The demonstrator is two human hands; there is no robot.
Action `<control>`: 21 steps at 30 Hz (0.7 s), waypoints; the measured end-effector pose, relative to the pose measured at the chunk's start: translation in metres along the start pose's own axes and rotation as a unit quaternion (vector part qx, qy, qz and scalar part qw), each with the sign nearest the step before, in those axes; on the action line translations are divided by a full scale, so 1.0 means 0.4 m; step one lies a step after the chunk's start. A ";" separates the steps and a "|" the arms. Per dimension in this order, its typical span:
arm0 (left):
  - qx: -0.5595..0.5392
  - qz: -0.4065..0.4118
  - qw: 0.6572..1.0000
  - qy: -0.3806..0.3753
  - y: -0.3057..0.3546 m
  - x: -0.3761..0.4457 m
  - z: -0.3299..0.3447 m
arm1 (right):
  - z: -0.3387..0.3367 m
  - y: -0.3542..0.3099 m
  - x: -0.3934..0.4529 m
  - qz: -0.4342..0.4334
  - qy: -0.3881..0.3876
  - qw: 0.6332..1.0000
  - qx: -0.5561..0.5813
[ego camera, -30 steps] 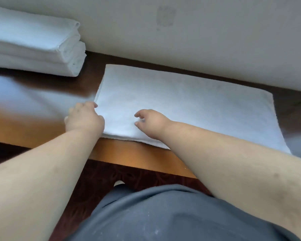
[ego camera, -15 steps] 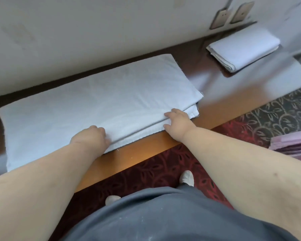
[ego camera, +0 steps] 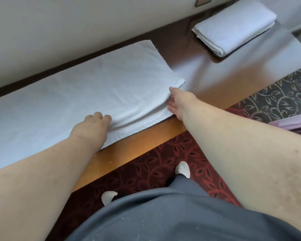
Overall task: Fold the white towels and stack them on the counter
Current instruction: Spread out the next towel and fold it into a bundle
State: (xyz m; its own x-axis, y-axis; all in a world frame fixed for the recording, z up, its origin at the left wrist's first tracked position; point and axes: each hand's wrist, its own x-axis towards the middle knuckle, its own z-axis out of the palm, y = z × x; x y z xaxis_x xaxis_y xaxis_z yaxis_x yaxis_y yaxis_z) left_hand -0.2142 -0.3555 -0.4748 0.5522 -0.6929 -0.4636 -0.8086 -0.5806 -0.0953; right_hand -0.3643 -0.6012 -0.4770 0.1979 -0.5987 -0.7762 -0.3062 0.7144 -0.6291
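Observation:
A long white towel (ego camera: 94,87), folded lengthwise in layers, lies along the wooden counter (ego camera: 215,80) against the wall. My left hand (ego camera: 92,126) rests on its near edge with the fingers curled into the top layer. At the towel's right near corner, my right hand (ego camera: 181,101) has one finger on top and the others tucked between the layers. A second white towel (ego camera: 236,26), folded small, sits on the counter at the far right.
The pale wall (ego camera: 76,32) runs close behind the counter, with a switch plate (ego camera: 202,0) at the top right. Below the counter edge is patterned red and dark carpet (ego camera: 163,153). A purple object (ego camera: 295,124) shows at the right edge.
The view swung right, so the towel stack at the left is out of sight and the small folded towel appeared. Both hands slid right along the towel's near edge; the right reached its end.

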 end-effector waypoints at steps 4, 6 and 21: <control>0.003 -0.004 1.000 -0.015 -0.023 -0.024 0.012 | 0.015 -0.023 0.002 0.013 0.046 0.996 -0.069; 0.015 -0.018 0.999 -0.023 -0.038 -0.035 0.014 | 0.020 -0.031 0.001 0.018 0.055 0.997 -0.057; -0.054 -0.052 0.994 0.076 -0.231 -0.143 -0.013 | 0.009 0.030 -0.109 -0.086 0.112 0.987 0.071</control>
State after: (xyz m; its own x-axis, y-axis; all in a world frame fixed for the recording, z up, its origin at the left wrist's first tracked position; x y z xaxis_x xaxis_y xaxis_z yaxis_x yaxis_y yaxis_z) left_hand -0.1700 -0.2644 -0.4347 0.6633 -0.6780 -0.3168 -0.7231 -0.6897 -0.0378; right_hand -0.3733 -0.5654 -0.4508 0.0204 -0.7691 -0.6388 -0.1494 0.6294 -0.7626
